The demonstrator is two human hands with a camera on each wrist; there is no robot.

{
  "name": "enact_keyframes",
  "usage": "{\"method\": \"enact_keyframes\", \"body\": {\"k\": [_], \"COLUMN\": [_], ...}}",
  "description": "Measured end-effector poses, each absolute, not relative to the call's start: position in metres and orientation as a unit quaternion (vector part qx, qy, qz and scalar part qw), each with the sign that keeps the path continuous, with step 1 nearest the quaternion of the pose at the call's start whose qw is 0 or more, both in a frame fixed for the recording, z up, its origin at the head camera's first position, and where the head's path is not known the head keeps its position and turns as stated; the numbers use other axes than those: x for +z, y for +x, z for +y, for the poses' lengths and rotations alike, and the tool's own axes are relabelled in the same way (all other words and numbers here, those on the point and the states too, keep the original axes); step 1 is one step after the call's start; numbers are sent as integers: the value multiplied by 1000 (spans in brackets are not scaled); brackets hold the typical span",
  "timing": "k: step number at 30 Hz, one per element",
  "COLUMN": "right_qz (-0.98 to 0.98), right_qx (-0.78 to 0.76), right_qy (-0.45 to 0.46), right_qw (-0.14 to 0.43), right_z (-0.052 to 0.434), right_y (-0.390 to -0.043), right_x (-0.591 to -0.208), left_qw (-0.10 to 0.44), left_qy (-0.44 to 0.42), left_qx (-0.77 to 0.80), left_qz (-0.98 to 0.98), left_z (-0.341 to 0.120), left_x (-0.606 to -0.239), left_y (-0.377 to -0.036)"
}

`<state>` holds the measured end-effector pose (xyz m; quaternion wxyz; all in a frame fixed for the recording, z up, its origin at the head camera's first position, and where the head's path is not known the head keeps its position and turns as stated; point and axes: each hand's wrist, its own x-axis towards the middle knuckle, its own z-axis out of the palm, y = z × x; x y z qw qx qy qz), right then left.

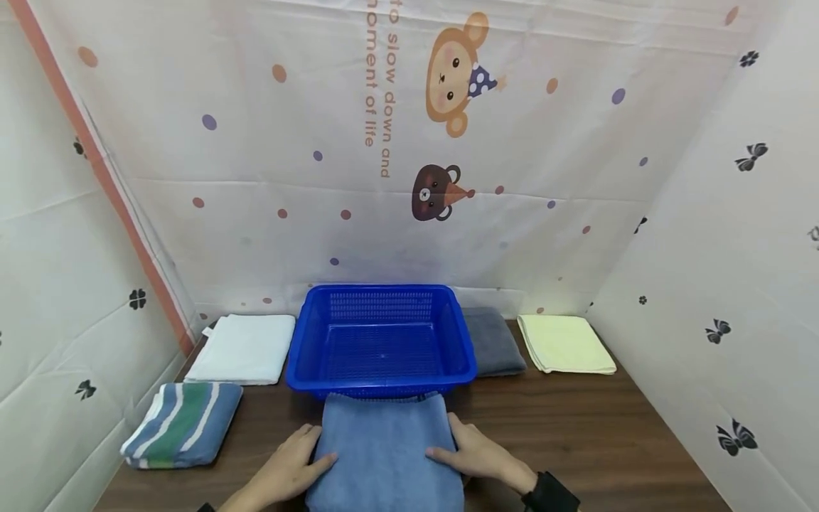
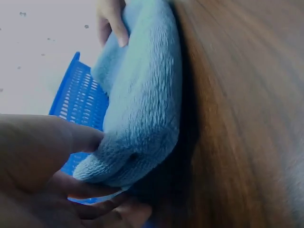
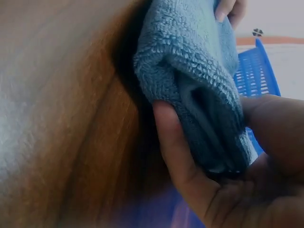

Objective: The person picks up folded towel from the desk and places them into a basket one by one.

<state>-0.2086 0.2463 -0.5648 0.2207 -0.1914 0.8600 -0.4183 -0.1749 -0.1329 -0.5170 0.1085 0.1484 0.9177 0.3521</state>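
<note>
A folded blue towel (image 1: 387, 455) lies in front of the blue plastic basket (image 1: 384, 387), its far edge right at the basket's front. My left hand (image 1: 291, 462) grips the towel's left side, thumb on top and fingers along the edge. On the opposite side my right hand (image 1: 476, 451) pinches the towel, thumb over the top. In the right wrist view, the folded layers of the towel (image 3: 190, 90) show between thumb and fingers. The left wrist view shows the rounded near fold of the towel (image 2: 147, 95) just over the wooden table.
Left of the basket are a white folded towel (image 1: 246, 348) and a striped blue, green and white towel (image 1: 182, 425). A grey towel (image 1: 493, 341) and a pale yellow towel (image 1: 566, 343) lie to its right on the wooden table (image 1: 576, 434). Printed cloth walls surround three sides.
</note>
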Motion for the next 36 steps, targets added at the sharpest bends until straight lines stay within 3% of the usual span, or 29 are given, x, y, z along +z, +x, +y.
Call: {"method": "enact_keyframes", "body": {"k": [5, 9, 14, 19, 29, 36], "right_qz": [802, 775, 767, 789, 775, 731], "right_qx": [-505, -539, -562, -558, -588, -617], "right_qy": [-138, -86, -86, -87, -66, -4], "right_qw": [287, 319, 297, 242, 224, 291], "right_z": [250, 250, 246, 241, 231, 229], "right_y": [-199, -189, -181, -181, -176, -174], "right_x": [-544, -516, -508, -511, -503, -500], "left_qw": [134, 166, 219, 291, 262, 331], "left_qy": [194, 148, 48, 46, 36, 43], "left_qx": [423, 461, 516, 560, 598, 635], "left_qz": [875, 859, 827, 774, 757, 697], "left_z": [-146, -144, -139, -144, -141, -152], "left_x": [-519, -514, -514, -521, -504, -494], "left_y": [-174, -174, -177, -184, -181, -176]}}
